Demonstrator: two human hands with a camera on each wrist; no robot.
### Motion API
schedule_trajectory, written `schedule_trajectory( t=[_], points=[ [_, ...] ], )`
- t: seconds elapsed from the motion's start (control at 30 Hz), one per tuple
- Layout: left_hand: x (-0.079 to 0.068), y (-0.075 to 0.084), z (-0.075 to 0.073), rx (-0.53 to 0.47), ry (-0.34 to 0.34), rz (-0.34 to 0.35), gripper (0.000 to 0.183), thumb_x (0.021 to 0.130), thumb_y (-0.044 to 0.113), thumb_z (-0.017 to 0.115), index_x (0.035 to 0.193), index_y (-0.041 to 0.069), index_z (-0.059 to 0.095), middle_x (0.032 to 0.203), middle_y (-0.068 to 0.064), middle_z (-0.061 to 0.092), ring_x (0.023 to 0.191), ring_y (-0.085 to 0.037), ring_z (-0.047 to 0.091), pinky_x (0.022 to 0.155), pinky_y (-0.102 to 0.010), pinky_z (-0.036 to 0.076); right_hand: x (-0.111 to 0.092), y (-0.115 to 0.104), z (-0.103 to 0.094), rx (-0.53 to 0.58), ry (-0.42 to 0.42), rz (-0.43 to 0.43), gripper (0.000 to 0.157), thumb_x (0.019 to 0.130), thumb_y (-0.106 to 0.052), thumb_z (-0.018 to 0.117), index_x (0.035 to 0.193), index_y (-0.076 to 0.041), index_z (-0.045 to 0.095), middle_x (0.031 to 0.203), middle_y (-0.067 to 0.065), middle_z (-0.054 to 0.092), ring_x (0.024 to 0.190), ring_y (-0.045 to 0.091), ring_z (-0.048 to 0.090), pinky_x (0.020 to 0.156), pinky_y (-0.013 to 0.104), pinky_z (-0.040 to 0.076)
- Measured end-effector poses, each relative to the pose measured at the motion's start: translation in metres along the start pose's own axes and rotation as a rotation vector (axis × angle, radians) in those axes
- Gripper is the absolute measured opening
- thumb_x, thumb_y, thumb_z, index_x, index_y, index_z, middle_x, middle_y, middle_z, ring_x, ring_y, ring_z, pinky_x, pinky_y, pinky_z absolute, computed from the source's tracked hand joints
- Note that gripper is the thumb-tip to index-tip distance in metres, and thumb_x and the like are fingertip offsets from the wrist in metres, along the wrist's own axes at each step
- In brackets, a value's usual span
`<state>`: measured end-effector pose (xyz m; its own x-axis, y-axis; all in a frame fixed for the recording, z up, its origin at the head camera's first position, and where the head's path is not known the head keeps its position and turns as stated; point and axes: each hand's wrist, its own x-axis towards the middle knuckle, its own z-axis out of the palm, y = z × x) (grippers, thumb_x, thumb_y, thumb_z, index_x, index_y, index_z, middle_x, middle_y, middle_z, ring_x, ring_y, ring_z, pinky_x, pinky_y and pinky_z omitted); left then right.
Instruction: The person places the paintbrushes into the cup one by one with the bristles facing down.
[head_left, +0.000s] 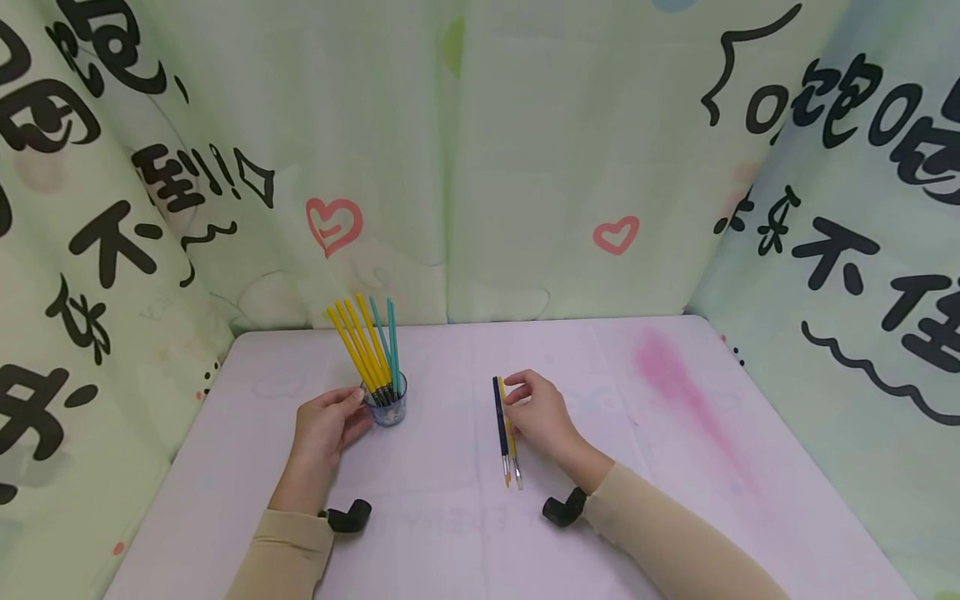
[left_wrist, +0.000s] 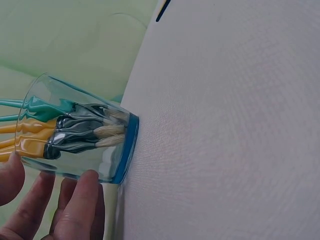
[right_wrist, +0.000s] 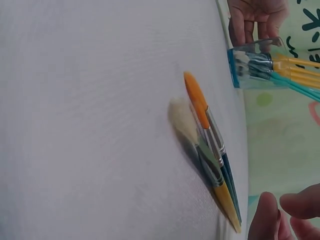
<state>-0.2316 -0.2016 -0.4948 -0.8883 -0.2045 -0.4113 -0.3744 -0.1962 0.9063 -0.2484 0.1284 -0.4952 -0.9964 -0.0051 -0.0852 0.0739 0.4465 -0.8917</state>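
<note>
My left hand [head_left: 322, 429] holds a clear glass [head_left: 391, 415] by its left side, thumb at the rim and fingertips against the wall. Yellow paintbrushes [head_left: 367, 354] and teal ones [head_left: 393, 342] stand in it, bristles down, handles leaning out. Two paintbrushes lie side by side on the table in front of my right hand [head_left: 547, 421]. One has a dark handle [head_left: 498, 408] and orange bristles [right_wrist: 195, 90]; the other has a yellow handle [right_wrist: 227, 205] and pale bristles [right_wrist: 181, 117]. The right fingers [right_wrist: 265, 212] are loosely bent beside the handles, with nothing visible between them.
A pale pink cloth covers the table [head_left: 442, 517], with a brighter pink streak [head_left: 690, 392] at the right. Light green curtains [head_left: 525, 150] with black lettering and red hearts hang behind and at both sides. A black strap piece [head_left: 348, 517] sits at each wrist.
</note>
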Motion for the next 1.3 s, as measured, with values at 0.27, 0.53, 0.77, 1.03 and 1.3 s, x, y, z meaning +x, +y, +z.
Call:
schedule_trajectory(
  t=[0.27,0.53,0.77,1.03,1.3],
  points=[
    [0.0,0.0,0.0,0.004,0.005,0.002,0.039,0.104,0.018,0.073,0.138,0.0,0.067,0.103,0.002,0.075,0.097,-0.014,0.072,0.09,-0.031,0.068,0.001,0.004,-0.003,-0.061,0.004,0.067,0.043,0.088,0.006,0.071,0.129,-0.005,0.065,0.097,0.011,0.065,0.058,0.019,0.063,0.053,0.03,0.063],
    [-0.001,0.0,0.0,0.01,0.007,-0.006,0.04,0.104,0.019,0.073,0.139,0.001,0.067,0.106,0.001,0.075,0.097,-0.014,0.071,0.091,-0.031,0.068,0.002,0.007,-0.005,-0.134,-0.02,0.093,0.041,0.084,0.007,0.069,0.123,-0.005,0.065,0.089,0.007,0.064,0.049,0.014,0.062,0.049,0.028,0.062],
    [-0.001,0.0,0.0,0.017,0.003,-0.004,0.041,0.104,0.02,0.073,0.14,0.001,0.067,0.108,-0.001,0.074,0.1,-0.017,0.071,0.092,-0.032,0.068,0.005,0.008,-0.003,-0.249,-0.042,0.088,0.039,0.084,0.0,0.073,0.122,-0.006,0.065,0.073,0.003,0.067,0.047,0.013,0.061,0.048,0.023,0.05],
    [0.0,0.0,0.0,0.01,0.002,-0.004,0.041,0.105,0.019,0.073,0.14,0.0,0.066,0.105,0.0,0.074,0.1,-0.016,0.071,0.092,-0.032,0.068,0.011,0.004,0.002,-0.366,-0.053,0.119,0.037,0.084,-0.003,0.075,0.119,-0.007,0.066,0.064,0.003,0.066,0.048,0.016,0.06,0.051,0.025,0.045],
    [-0.001,0.001,0.0,0.01,0.004,-0.007,0.041,0.105,0.019,0.072,0.141,0.001,0.066,0.105,0.001,0.074,0.098,-0.015,0.071,0.094,-0.033,0.067,0.015,-0.001,0.003,-0.502,0.004,0.084,0.035,0.073,-0.003,0.074,0.109,-0.006,0.071,0.093,0.009,0.072,0.078,0.024,0.062,0.063,0.027,0.045]
  ],
)
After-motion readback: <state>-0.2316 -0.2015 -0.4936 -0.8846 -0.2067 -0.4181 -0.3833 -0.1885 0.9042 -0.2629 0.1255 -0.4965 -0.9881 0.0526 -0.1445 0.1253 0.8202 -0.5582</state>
